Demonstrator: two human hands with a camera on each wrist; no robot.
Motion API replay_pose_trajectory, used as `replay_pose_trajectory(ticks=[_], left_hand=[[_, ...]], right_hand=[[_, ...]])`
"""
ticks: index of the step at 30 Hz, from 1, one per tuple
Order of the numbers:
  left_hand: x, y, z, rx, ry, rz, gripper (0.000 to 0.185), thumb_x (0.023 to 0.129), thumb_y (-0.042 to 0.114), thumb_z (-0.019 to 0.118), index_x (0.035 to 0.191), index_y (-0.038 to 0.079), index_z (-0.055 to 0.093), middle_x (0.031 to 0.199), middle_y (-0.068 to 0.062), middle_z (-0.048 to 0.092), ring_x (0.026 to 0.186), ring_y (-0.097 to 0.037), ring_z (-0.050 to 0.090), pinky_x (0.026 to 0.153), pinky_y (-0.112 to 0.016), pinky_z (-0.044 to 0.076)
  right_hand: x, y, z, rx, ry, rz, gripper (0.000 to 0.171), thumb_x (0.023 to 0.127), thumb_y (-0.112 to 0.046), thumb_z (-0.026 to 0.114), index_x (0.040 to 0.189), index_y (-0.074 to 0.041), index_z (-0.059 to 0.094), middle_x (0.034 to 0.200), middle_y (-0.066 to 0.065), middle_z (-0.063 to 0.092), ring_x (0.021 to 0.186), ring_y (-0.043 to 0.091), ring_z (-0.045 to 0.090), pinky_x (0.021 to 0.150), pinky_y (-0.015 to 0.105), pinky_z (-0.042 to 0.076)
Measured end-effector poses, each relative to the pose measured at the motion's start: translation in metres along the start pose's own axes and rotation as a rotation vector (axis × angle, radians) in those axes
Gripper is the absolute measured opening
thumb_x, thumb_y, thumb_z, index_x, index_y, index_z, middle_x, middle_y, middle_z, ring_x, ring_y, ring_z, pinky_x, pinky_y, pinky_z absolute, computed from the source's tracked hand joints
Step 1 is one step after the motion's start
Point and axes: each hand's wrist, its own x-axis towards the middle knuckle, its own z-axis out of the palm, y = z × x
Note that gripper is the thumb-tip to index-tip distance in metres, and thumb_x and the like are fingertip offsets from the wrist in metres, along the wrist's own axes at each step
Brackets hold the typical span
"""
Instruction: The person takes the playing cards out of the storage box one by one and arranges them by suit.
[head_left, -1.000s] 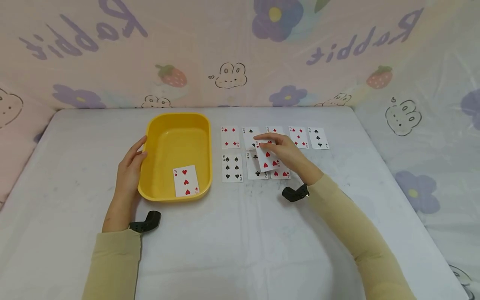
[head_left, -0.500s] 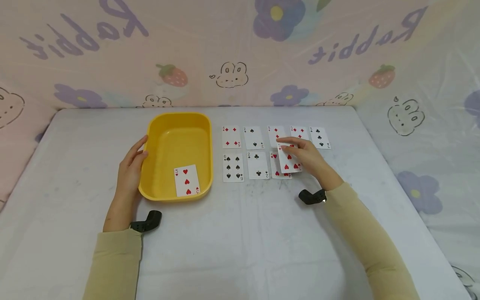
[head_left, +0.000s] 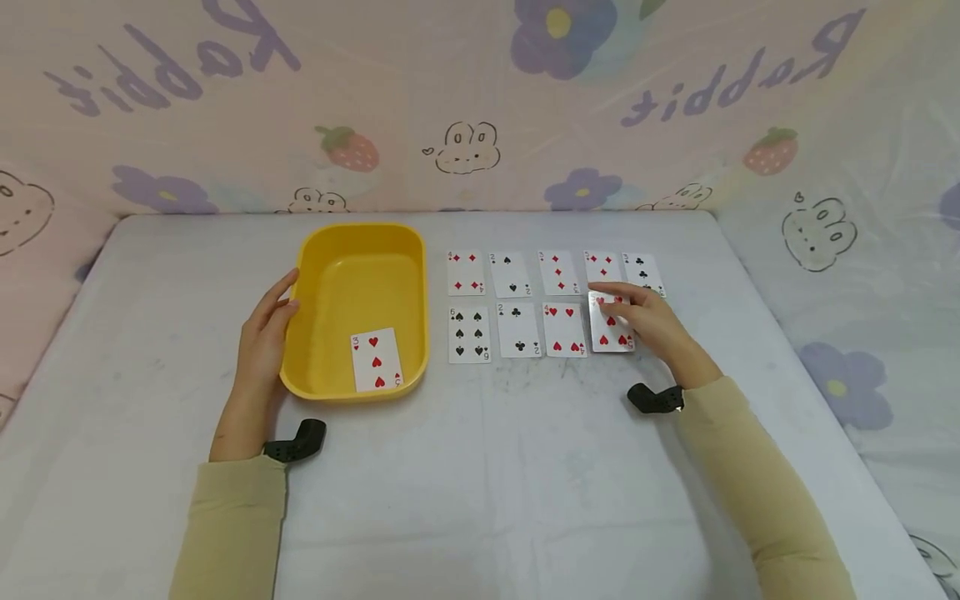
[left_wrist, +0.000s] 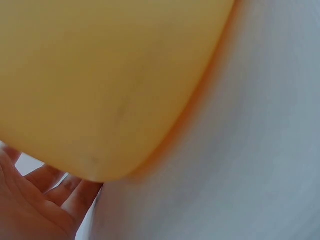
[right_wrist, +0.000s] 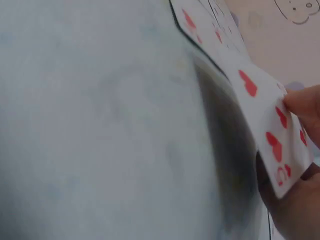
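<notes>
Card of hearts (head_left: 611,332), the five by its corner mark, sits at the right end of the front row of cards, at about 3 o'clock from the yellow tub (head_left: 360,242). We see our right hand (head_left: 652,325) pinching it: in the right wrist view the thumb is under one corner and a fingertip (right_wrist: 302,102) on top, and that edge is lifted off the table (head_left: 480,467) with a shadow beneath.

We judge the card very light, thin and springy; it will flex under a hard squeeze and slide easily on the smooth sheet. Lying flat it gives little to grasp, so an edge or corner, lifted slightly as here, is the place to take it, thumb below and finger above.

At 9 o'clock from it lie the four of hearts (head_left: 564,329), the two of clubs (head_left: 519,330) and the six of spades (head_left: 468,334), close beside one another but not overlapping.

Our left hand (head_left: 262,350) rests with straight, relaxed fingers against the outer left wall of the tub; a three of hearts (head_left: 376,360) lies face up inside, at its near right corner.

Farther off, at 12 o'clock, is the back row (head_left: 555,272) of five more cards.
</notes>
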Motion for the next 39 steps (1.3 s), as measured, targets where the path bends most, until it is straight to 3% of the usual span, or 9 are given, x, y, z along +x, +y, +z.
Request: replay_pose_trajectory(ticks=[6, 11, 16, 19, 25, 28, 33, 39], left_hand=[[0.002, 0.0, -0.002, 0.089, 0.0, 0.001, 0.042, 0.101, 0.038, 0.04, 0.143, 0.043, 0.041, 0.143, -0.005, 0.04, 0.109, -0.013, 0.046, 0.087, -0.015, 0.044], [0.002, 0.001, -0.002, 0.129, 0.002, 0.013, 0.043, 0.102, 0.037, 0.036, 0.145, 0.042, 0.038, 0.145, -0.007, 0.039, 0.109, -0.012, 0.047, 0.09, -0.019, 0.043], [0.003, 0.001, -0.001, 0.142, 0.013, 0.022, 0.042, 0.102, 0.036, 0.036, 0.144, 0.042, 0.039, 0.146, -0.006, 0.04, 0.109, -0.012, 0.046, 0.09, -0.019, 0.043], [0.004, 0.001, -0.001, 0.157, 0.019, 0.029, 0.042, 0.102, 0.037, 0.036, 0.144, 0.042, 0.04, 0.147, -0.007, 0.039, 0.11, -0.012, 0.046, 0.091, -0.019, 0.042], [0.002, 0.002, -0.001, 0.143, 0.016, 0.004, 0.042, 0.102, 0.038, 0.036, 0.144, 0.044, 0.039, 0.149, -0.004, 0.037, 0.115, -0.014, 0.044, 0.098, -0.026, 0.042], [0.001, 0.002, 0.0, 0.127, 0.015, -0.011, 0.042, 0.102, 0.039, 0.037, 0.143, 0.045, 0.039, 0.15, -0.003, 0.035, 0.116, -0.014, 0.043, 0.101, -0.028, 0.042], [0.001, 0.001, 0.001, 0.053, 0.009, -0.017, 0.04, 0.101, 0.038, 0.042, 0.141, 0.044, 0.043, 0.144, -0.004, 0.039, 0.111, -0.014, 0.045, 0.089, -0.015, 0.044], [0.0, 0.0, 0.001, 0.022, 0.005, -0.005, 0.04, 0.1, 0.038, 0.044, 0.14, 0.043, 0.045, 0.139, -0.003, 0.041, 0.107, -0.013, 0.046, 0.081, -0.009, 0.044]], right_hand=[[-0.001, 0.006, -0.006, -0.031, 0.009, -0.019, 0.048, 0.093, -0.008, 0.057, 0.141, -0.004, 0.047, 0.157, 0.011, 0.026, 0.148, 0.025, 0.012, 0.119, 0.044, 0.017], [0.003, 0.009, -0.005, -0.188, 0.049, -0.046, 0.048, 0.09, -0.012, 0.064, 0.136, -0.007, 0.053, 0.156, 0.014, 0.028, 0.146, 0.029, 0.018, 0.116, 0.047, 0.024], [0.003, 0.01, -0.002, -0.295, 0.09, -0.076, 0.051, 0.09, -0.012, 0.065, 0.139, -0.011, 0.051, 0.151, 0.015, 0.035, 0.127, 0.03, 0.037, 0.095, 0.039, 0.04], [0.002, 0.012, -0.001, -0.318, 0.112, -0.121, 0.052, 0.089, -0.009, 0.066, 0.139, -0.008, 0.05, 0.145, 0.018, 0.04, 0.114, 0.03, 0.041, 0.088, 0.034, 0.039], [0.001, 0.012, 0.0, -0.287, 0.144, -0.151, 0.053, 0.087, -0.006, 0.067, 0.136, -0.001, 0.05, 0.141, 0.022, 0.042, 0.125, 0.035, 0.038, 0.106, 0.046, 0.032], [-0.001, 0.01, 0.0, -0.239, 0.155, -0.103, 0.053, 0.088, -0.014, 0.066, 0.138, -0.005, 0.05, 0.143, 0.019, 0.043, 0.125, 0.035, 0.042, 0.102, 0.044, 0.035], [-0.002, 0.0, 0.004, -0.155, 0.176, -0.07, 0.051, 0.09, -0.021, 0.065, 0.137, -0.008, 0.051, 0.141, 0.014, 0.048, 0.129, 0.028, 0.042, 0.101, 0.038, 0.037], [0.006, -0.023, 0.023, -0.058, 0.15, -0.095, 0.048, 0.09, -0.022, 0.064, 0.134, -0.007, 0.053, 0.139, 0.012, 0.049, 0.131, 0.025, 0.04, 0.107, 0.048, 0.034]])
